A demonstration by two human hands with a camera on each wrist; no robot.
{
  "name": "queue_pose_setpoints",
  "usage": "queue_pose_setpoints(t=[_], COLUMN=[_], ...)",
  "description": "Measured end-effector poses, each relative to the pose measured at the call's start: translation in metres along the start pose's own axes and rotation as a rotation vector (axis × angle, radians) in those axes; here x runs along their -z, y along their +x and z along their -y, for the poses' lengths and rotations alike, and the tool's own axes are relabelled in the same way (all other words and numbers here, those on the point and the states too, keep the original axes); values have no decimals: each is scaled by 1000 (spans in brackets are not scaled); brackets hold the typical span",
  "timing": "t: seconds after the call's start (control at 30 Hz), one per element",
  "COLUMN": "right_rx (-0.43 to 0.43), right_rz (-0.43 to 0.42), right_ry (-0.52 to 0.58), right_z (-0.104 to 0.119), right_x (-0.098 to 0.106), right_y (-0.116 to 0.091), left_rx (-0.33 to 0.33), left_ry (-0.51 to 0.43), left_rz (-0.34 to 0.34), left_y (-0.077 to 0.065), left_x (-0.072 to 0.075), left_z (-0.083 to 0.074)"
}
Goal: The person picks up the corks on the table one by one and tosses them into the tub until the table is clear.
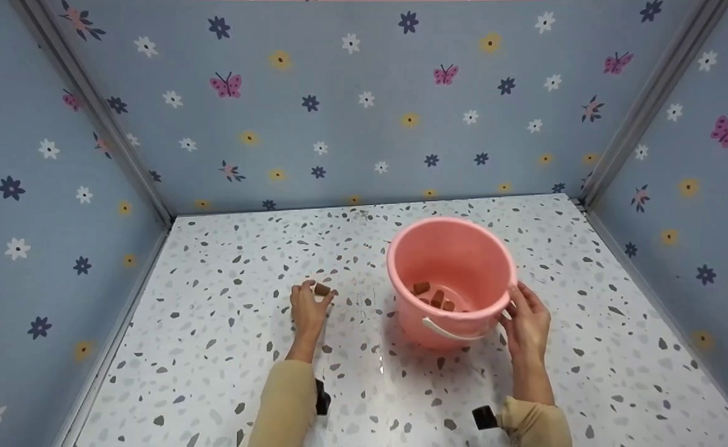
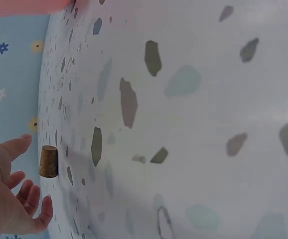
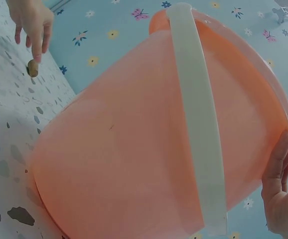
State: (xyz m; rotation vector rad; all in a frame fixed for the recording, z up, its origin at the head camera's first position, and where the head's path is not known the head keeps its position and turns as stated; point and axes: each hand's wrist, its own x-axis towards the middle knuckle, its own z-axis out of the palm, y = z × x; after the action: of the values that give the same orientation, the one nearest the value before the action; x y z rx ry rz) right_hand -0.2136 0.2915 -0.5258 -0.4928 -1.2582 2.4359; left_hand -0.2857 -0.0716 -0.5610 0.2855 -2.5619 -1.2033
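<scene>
A small brown cork (image 1: 322, 289) is on the speckled table, left of the pink bucket (image 1: 419, 323). My left hand (image 1: 310, 310) reaches around that cork (image 2: 48, 162); in the left wrist view its thumb and fingers are spread, with a gap between them and the cork. My right hand (image 1: 530, 323) grips the bucket's rim at its right side, and in the right wrist view the fingers (image 3: 278, 162) lie under the rim. Several more corks (image 1: 421, 287) lie on the bucket's floor, partly hidden by its near wall. The bucket's white handle (image 3: 196, 114) hangs down in front.
The white speckled tabletop (image 1: 215, 298) runs back to a blue flowered panel (image 1: 339, 124). Similar panels close off the left side (image 1: 41, 236) and the right side (image 1: 699, 236), with grey posts at the corners.
</scene>
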Motion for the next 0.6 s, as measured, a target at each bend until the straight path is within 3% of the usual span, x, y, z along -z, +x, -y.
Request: queue_pose_setpoints(t=[0.1,0.17,0.23,0.37,0.43,0.47,0.5,0.6], right_rx=[1,9,3,49,67,75,55,57], right_rz=[-51,-66,-58,-26,-41,-42,-25,-21], right_ry=[-62,-77,-71,-22,-39,-38,-3,-27], right_z=[19,22,13,-34,-48,-53,-46,-44], right_x=[-27,-31,-20,31,44,48,42,40], right_y=[-29,-33,-21,39,56,61,52,49], left_rx=[33,58,86,122,130,135,139,148], left_ry=[0,-3,-11,-16,-21,-18,-13,6], left_rz=[6,12,23,41,45,45,44,46], left_y=[0,0,1,3,3,3,4,4], left_x=[-1,-1,-2,-3,-4,-4,-5,-6], left_z=[3,4,5,4,4,4,4,4])
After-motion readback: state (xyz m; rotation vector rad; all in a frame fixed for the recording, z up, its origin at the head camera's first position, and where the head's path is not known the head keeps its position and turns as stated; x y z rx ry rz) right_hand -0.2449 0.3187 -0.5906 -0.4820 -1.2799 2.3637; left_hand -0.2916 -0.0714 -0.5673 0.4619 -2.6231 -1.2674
